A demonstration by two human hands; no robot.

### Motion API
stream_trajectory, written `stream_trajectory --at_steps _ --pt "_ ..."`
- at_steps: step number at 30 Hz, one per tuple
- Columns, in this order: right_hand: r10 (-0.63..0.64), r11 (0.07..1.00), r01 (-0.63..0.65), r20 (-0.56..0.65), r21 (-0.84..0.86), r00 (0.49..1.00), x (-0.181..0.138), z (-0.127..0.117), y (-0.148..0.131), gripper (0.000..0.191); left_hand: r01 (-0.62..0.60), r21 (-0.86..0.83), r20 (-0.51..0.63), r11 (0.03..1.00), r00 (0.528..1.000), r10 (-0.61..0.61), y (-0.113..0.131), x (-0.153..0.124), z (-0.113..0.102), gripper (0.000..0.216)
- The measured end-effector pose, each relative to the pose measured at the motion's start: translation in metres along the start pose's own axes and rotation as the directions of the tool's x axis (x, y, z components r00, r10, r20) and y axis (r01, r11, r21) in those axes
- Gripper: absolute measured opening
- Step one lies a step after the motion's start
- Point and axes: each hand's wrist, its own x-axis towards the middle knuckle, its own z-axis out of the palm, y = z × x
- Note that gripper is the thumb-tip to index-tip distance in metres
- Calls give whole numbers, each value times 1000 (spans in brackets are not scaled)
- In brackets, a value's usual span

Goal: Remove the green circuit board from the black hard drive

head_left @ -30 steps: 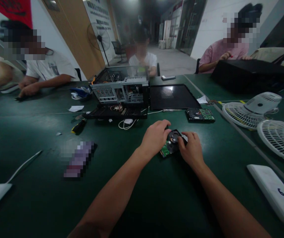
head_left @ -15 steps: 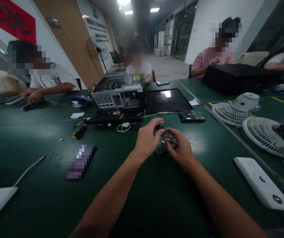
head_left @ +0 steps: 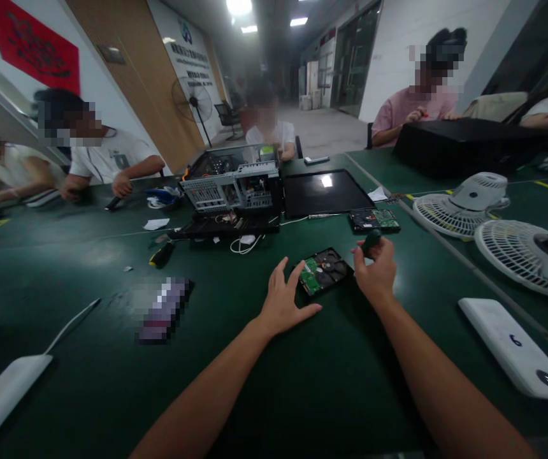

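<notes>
A hard drive with a green circuit board lies on the green table between my two hands. My left hand is spread at its left edge, thumb apart from the fingers; whether a fingertip touches the drive I cannot tell. Just right of the drive, my right hand is closed round the dark green handle of what looks like a screwdriver. Its shaft is mostly hidden by the fingers. A second hard drive lies beyond my right hand.
An opened computer case stands ahead, beside a flat black panel. Left are a yellow-and-black screwdriver and a blurred purple object. White fan parts and a white casing lie right. Several people sit around the table.
Both hands were on the hard drive, the dark handle near my left fingers. Now the drive lies free of my right hand, which holds the handle to its right; my left hand has opened.
</notes>
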Motion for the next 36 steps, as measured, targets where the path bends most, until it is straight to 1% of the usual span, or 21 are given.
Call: stream_trajectory --at_steps 2,4,7,9,11,13,15,18,21,23,25,27,31,36 --pt "76 997 -75 -11 27 997 5 -3 8 65 -19 10 28 1000 999 19 -2 -1 4 107" --pt "143 989 -142 -15 50 990 8 -5 13 77 -18 10 32 1000 999 18 -1 2 7 100" --pt "220 970 -219 -4 111 975 8 -4 17 90 4 4 20 1000 1000 -4 0 7 7 89" --pt "248 956 -249 24 157 969 6 -2 20 98 4 0 9 1000 1000 -4 -1 10 6 84" --pt "261 943 -266 50 201 964 3 0 24 102 -2 -3 -2 1000 1000 2 -2 10 3 83" --pt "278 927 -281 47 250 959 2 2 28 101 -6 -7 -7 1000 1000 6 -5 8 -1 83" --pt "317 908 -309 19 283 948 2 4 31 100 -15 -5 2 1000 1000 15 -8 3 -7 83" --pt "394 894 -376 -26 243 919 4 7 32 97 -24 13 14 1000 1000 24 -11 -5 -13 83" --pt "427 895 -408 -84 180 900 7 14 30 87 -28 40 4 999 1000 28 -7 -9 -12 82" --pt "427 898 -402 -129 179 895 7 17 29 82 -33 47 -10 998 999 34 -3 -8 -9 85" --pt "420 900 -390 -147 194 896 6 18 29 80 -43 41 -4 998 999 43 -1 -5 -5 84" --pt "407 901 -376 -125 216 905 4 17 29 81 -27 26 2 999 1000 27 -1 -3 -3 82" --pt "367 908 -349 -42 230 929 3 14 27 85 6 4 4 1000 1000 -6 -5 -2 -3 76" --pt "338 907 -329 13 263 941 3 16 11 82 36 -28 35 999 999 -35 -8 -2 -5 78"
